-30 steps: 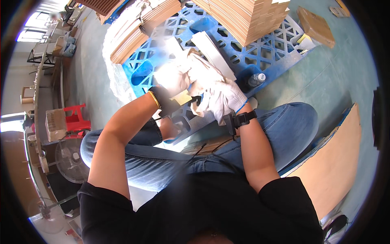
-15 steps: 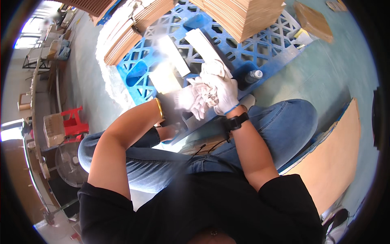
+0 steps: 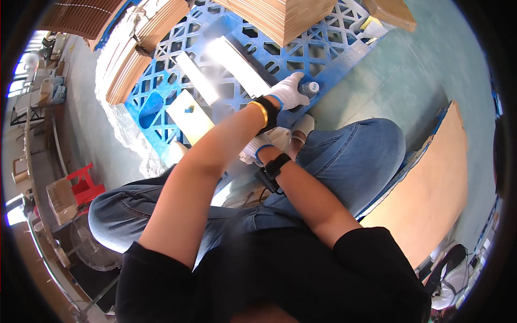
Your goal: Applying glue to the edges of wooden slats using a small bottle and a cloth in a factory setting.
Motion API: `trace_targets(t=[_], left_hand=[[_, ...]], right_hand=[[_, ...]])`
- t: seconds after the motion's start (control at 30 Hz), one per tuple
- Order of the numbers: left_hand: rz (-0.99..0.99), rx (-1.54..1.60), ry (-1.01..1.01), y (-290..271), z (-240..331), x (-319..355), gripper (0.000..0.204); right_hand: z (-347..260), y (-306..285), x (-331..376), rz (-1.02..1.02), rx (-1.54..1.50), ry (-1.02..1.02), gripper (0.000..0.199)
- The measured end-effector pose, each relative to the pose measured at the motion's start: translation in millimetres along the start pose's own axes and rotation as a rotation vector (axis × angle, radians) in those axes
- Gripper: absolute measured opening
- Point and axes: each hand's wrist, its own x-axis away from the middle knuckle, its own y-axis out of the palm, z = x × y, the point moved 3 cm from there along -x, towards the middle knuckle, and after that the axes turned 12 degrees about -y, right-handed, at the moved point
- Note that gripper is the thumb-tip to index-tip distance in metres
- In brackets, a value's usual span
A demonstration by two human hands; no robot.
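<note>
My left hand (image 3: 290, 92), in a white knit glove, reaches across over my right arm to a small plastic bottle (image 3: 309, 88) with a pale cap. Its fingers curve around the bottle's side, and the lower part of the bottle is hidden. Below that forearm, my right hand (image 3: 257, 146), also gloved, is partly covered from sight. A crumpled off-white cloth (image 3: 279, 138) shows beside it, bunched at its fingers. Close to the left hand lie long white strips (image 3: 239, 67) next to a dark bar, on a blue plastic pallet (image 3: 344, 72).
Another white strip (image 3: 197, 78) and a cream flat piece (image 3: 188, 116) lie on the pallet. Stacks of brown board (image 3: 301, 19) stand at its far side. A large brown sheet (image 3: 431, 188) leans at the right. A red stool (image 3: 85, 185) and a fan (image 3: 94, 245) are at the left.
My left hand has parted from the right and crossed over to the bottle. My right hand has drawn back toward my body with the cloth. The whole view has shifted somewhat.
</note>
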Motion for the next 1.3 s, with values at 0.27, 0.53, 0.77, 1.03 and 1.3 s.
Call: trace_targets(t=[0.27, 0.53, 0.77, 1.03, 1.3], left_hand=[[0.074, -0.179, 0.001, 45.2, -19.3, -54.4, 0.057], [0.180, 0.128, 0.113, 40.4, -6.7, -41.6, 0.037], [0.042, 0.616, 0.691, -103.5, -7.1, 42.3, 0.032], [0.143, 0.206, 0.348, -291.3, -129.7, 220.1, 0.030], [0.085, 0.154, 0.356, -323.6, -324.4, 301.1, 0.025]], right_hand=[[6.3, 11.0, 1.0, -0.006, -0.078, -0.029, 0.049], [20.1, 55.6, -27.9, -0.075, -0.164, 0.108, 0.049], [33.8, 51.4, -27.4, 0.265, -0.866, 0.339, 0.041], [-2.6, -15.5, -17.3, 0.491, -0.784, 0.243, 0.058], [-55.3, -40.4, -33.6, 0.462, -0.842, -0.004, 0.070]])
